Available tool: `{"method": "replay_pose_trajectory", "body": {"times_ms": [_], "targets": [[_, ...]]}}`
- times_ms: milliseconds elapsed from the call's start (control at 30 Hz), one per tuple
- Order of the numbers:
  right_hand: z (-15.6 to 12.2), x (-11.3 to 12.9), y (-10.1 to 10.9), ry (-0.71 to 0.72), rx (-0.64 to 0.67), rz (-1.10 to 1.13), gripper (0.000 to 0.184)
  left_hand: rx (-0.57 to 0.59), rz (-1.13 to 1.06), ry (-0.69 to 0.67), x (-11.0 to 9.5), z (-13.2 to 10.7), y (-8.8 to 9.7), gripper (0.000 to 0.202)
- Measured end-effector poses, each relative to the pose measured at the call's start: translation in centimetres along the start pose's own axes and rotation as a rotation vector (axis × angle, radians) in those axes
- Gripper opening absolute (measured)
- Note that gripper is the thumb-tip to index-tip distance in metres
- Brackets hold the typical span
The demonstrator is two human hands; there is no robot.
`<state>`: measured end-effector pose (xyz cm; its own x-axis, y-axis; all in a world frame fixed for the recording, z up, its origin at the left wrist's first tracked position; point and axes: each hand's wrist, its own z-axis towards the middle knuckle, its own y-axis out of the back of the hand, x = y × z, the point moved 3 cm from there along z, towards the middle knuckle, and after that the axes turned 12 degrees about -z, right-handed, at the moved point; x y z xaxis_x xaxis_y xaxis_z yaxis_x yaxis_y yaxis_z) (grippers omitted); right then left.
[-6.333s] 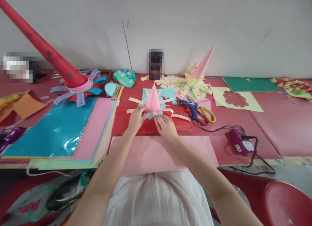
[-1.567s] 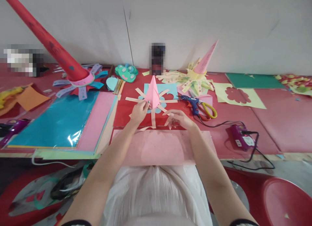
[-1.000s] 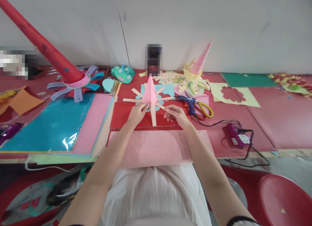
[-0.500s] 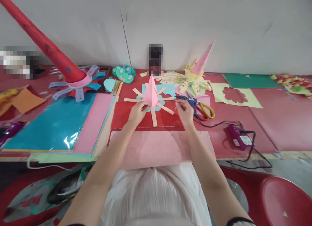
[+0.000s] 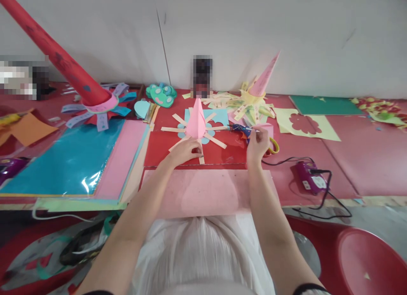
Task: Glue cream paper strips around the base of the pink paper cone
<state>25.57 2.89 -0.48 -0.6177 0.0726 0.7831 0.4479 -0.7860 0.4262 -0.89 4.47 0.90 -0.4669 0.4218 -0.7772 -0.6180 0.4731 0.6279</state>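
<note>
A small pink paper cone stands on a light blue flower cutout, with several cream paper strips fanning out from its base over a red sheet. My left hand lies in front of the cone, fingers stretched flat over the nearest strip. My right hand is off to the right, fingers curled round the handle of a blue glue gun, whose nozzle points left. Yellow-handled scissors lie partly hidden under that hand.
A pale pink sheet lies at the table's near edge. Left: a glossy blue sheet and a long red cone. Right: a purple corded device, another pink cone, a yellow sheet, and a red stool.
My right hand has left the strips and moved right onto the glue gun. My left hand has slid from the cone's base down onto the front strip.
</note>
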Motion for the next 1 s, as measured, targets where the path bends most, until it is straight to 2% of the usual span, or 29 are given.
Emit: {"method": "replay_pose_trajectory", "body": {"times_ms": [133, 233, 367, 500, 600, 833, 900, 1000], "targets": [[0.7, -0.2, 1.1, -0.030, -0.068, -0.165, 0.023, -0.076, -0.071, -0.003, 0.1, -0.1, 0.2, 0.006], [1.4, -1.1, 1.2, -0.022, -0.058, -0.253, 0.022, -0.126, -0.080, 0.007, 0.7, 0.0, 0.2, 0.005], [1.6, -2.8, 0.4, -0.026, 0.029, -0.341, 0.022, -0.292, -0.062, -0.016, 1.6, 0.1, 0.6, 0.003], [1.5, -4.1, -0.7, -0.087, 0.207, -0.351, 0.026, -0.421, -0.012, 0.002, 2.1, 0.1, 1.0, 0.004], [1.6, -4.3, -0.9, -0.114, 0.261, -0.363, 0.028, -0.399, -0.012, 0.043, 2.5, 0.2, 0.8, 0.005], [1.5, -3.7, -1.0, -0.069, 0.329, -0.461, 0.026, -0.367, -0.046, 0.095, 2.9, 0.2, 0.5, 0.013], [1.4, -3.5, -1.0, -0.057, 0.311, -0.464, 0.026, -0.351, -0.034, 0.102, 2.9, 0.2, 0.5, 0.014], [1.3, -3.1, -0.8, -0.038, 0.216, -0.416, 0.031, -0.335, -0.008, 0.114, 2.7, 0.2, 0.5, 0.016]]}}
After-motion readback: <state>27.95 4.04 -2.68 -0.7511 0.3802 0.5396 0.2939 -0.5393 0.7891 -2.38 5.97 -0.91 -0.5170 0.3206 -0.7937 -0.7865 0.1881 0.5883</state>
